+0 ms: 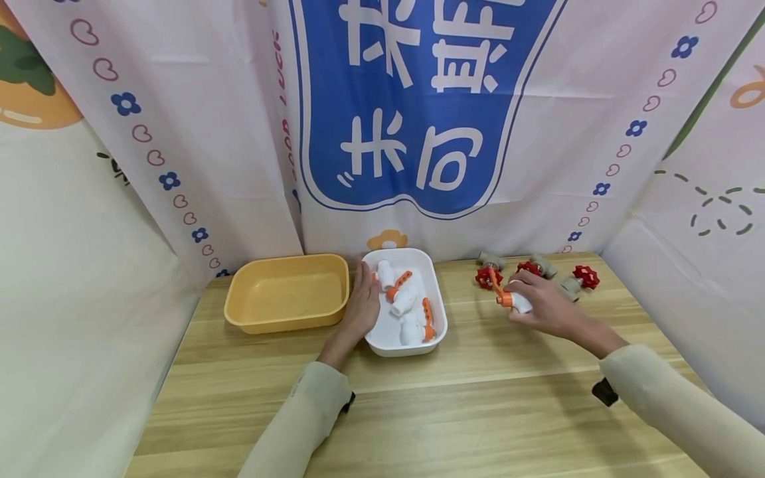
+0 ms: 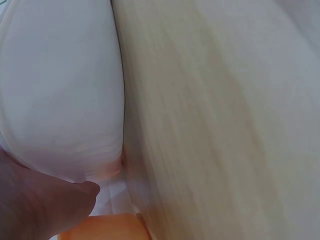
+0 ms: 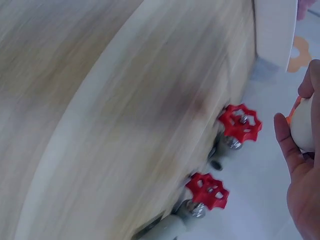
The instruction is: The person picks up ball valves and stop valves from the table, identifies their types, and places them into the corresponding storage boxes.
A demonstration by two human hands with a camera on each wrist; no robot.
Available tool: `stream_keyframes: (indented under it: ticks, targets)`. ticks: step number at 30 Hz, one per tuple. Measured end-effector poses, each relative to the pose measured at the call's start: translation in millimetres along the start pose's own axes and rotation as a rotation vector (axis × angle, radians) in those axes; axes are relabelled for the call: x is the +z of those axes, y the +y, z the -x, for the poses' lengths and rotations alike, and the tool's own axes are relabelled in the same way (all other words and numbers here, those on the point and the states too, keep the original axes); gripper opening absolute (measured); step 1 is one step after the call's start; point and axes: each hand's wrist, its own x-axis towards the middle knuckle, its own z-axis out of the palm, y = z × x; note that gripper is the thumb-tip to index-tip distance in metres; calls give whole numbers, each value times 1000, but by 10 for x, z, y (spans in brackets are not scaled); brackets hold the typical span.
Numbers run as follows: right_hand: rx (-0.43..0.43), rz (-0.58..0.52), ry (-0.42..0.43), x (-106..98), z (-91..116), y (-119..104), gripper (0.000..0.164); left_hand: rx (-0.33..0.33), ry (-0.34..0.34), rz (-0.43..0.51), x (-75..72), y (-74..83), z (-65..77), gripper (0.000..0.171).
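My right hand [image 1: 540, 302] holds a white plastic ball valve [image 1: 521, 303] with an orange lever handle, raised over the table at the right. In the right wrist view its fingers and thumb curl round the white body. My left hand [image 1: 363, 305] lies along the left wall of a white plastic tray [image 1: 441, 299], fingers stretched forward. The thumb [image 2: 75, 200] touches the tray's outer side in the left wrist view. Inside the tray lie several white ball valves [image 1: 406, 300] with orange handles.
An orange-yellow tray [image 1: 287, 327] stands left of the white one. Near the back right are three grey valves with red handwheels [image 1: 586, 276], partly behind my right hand. A printed cloth [image 1: 239, 166] hangs behind the wooden table [image 1: 418, 411].
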Motion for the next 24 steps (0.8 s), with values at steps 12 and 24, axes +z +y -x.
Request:
stream_keyframes:
  ticks: [12,24]
  targets:
    - [-65,-49,-2,70,-169,-228,42,-14,-5,4,3,-9,-1,67]
    - [-178,-37,29,155,-309,-417,43,-3,4,13,5,4,-5,67]
